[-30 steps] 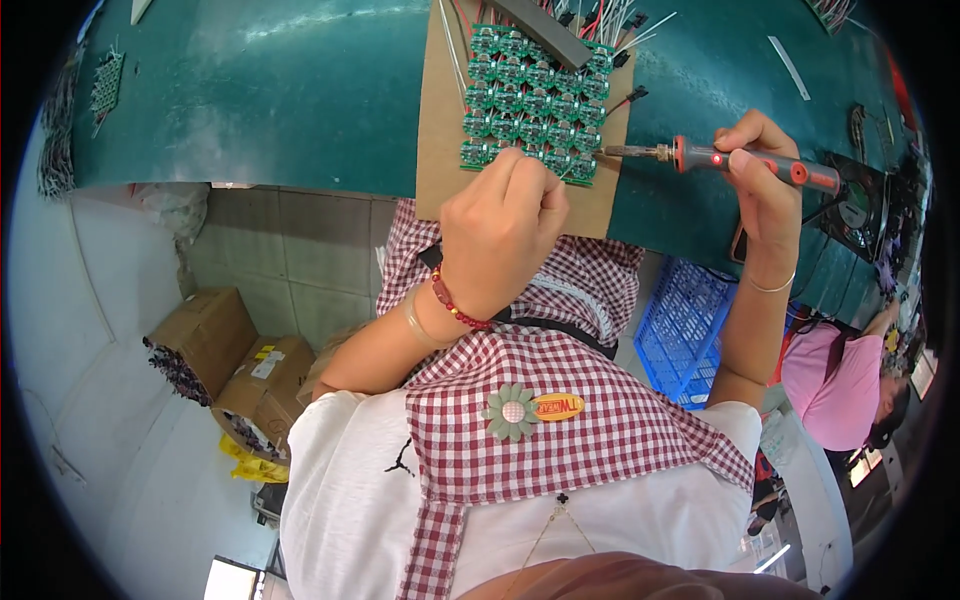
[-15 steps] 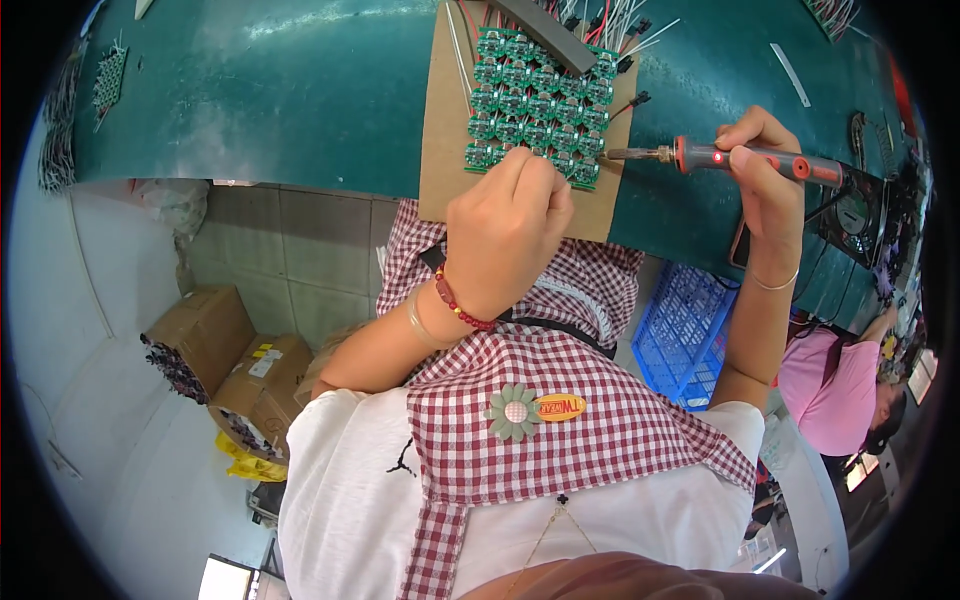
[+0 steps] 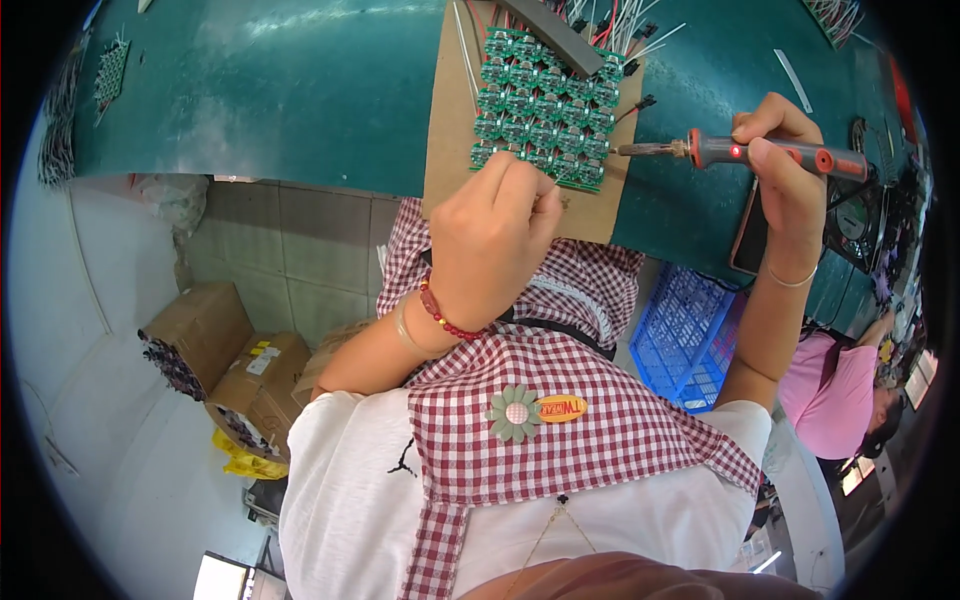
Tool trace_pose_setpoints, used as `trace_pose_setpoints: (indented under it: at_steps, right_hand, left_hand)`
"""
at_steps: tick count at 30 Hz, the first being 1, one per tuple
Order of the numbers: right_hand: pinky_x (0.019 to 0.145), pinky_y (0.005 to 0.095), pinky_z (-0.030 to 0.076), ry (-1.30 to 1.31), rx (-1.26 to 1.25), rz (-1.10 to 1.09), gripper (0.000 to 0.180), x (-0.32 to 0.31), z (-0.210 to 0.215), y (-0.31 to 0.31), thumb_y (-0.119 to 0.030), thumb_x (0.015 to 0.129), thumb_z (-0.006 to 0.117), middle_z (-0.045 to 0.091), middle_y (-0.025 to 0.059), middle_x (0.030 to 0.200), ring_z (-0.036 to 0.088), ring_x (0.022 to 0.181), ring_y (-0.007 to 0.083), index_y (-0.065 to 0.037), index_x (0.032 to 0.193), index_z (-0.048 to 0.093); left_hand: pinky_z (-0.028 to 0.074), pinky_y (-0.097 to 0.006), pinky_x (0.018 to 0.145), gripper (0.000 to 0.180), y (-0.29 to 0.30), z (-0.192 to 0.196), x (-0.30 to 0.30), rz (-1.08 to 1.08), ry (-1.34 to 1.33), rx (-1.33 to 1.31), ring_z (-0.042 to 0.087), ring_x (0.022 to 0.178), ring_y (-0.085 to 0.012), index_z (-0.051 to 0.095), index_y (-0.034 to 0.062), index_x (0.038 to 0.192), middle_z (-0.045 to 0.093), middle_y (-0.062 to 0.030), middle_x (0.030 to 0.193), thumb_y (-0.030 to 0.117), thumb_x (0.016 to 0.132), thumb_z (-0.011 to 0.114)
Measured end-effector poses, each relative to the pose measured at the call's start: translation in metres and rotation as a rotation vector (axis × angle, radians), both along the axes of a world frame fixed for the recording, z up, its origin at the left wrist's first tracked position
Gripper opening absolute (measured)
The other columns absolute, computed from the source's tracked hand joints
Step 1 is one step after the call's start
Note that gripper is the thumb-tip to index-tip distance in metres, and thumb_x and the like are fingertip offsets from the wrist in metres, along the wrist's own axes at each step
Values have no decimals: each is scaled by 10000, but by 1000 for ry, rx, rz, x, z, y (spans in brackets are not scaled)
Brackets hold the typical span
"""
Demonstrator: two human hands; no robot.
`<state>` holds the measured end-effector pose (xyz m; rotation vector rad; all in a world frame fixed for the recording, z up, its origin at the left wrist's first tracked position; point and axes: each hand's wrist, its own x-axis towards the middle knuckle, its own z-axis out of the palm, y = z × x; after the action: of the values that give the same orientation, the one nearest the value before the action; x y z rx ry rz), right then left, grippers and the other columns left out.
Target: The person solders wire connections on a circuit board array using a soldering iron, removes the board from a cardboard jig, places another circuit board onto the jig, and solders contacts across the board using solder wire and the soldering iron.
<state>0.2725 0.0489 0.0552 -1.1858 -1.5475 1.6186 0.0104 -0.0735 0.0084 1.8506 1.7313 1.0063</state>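
Note:
A panel of small green circuit boards (image 3: 545,112) lies on a brown cardboard sheet (image 3: 448,135), with white, red and black wires running off its far side. A dark grey bar (image 3: 556,38) rests across its far part. My left hand (image 3: 490,235) is closed at the panel's near edge, thumb and fingertips pressed together; whatever they pinch is hidden. In my right hand (image 3: 792,185) is a soldering iron (image 3: 718,150) with a red and dark grey handle and a lit red light. Its tip points left, close beside the panel's right edge; contact cannot be made out.
On the green table (image 3: 280,95) lie another small board panel (image 3: 112,75) at far left and a white strip (image 3: 792,80) at right. A phone-like object (image 3: 748,240) and a round black fan (image 3: 852,222) sit right. Below are a blue crate (image 3: 685,330) and cardboard boxes (image 3: 200,325). A person in pink (image 3: 830,395) is at right.
My right hand and the soldering iron have moved a little to the right. My left hand has drawn slightly left along the panel's near edge, still closed.

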Motion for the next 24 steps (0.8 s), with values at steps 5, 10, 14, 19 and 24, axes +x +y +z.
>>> trace_pose_setpoints:
  at_steps: [5,10,14,19,24]
  right_hand:
    - [715,247,402,5,-38,13,151,-13,-4,-1,-166,754,666,630,54,815,555,771,111,-25,797,630]
    - [714,248,403,-12,-37,1,153,-21,-6,-2,-164,759,665,630,57,816,556,770,109,-20,795,629]
    - [715,245,399,-14,-70,43,159,-20,-13,0,-166,758,667,624,57,817,550,772,109,-16,795,627]
    - [707,244,394,-26,-78,19,162,-21,-10,-3,-166,757,669,615,52,813,541,763,106,-14,791,623]
    - [682,245,388,-30,-34,5,157,-18,-7,-4,-167,756,661,612,43,805,526,738,98,-18,788,623]
  left_hand:
    - [442,-268,467,166,0,-5,0,11,2,2,562,521,-136,552,31,749,547,-44,676,-27,743,708]
    - [443,-274,474,170,4,-9,0,0,-7,13,564,523,-146,552,32,749,544,-50,677,-23,744,712]
    - [442,-280,472,167,4,-11,3,24,-3,17,564,525,-155,554,33,751,548,-52,681,-23,744,711]
    - [443,-281,473,168,8,-13,7,24,4,44,567,527,-156,555,32,752,551,-51,684,-24,742,713]
    - [463,-351,522,172,5,-8,3,23,-51,18,582,612,-248,520,50,769,515,-77,715,19,747,688]
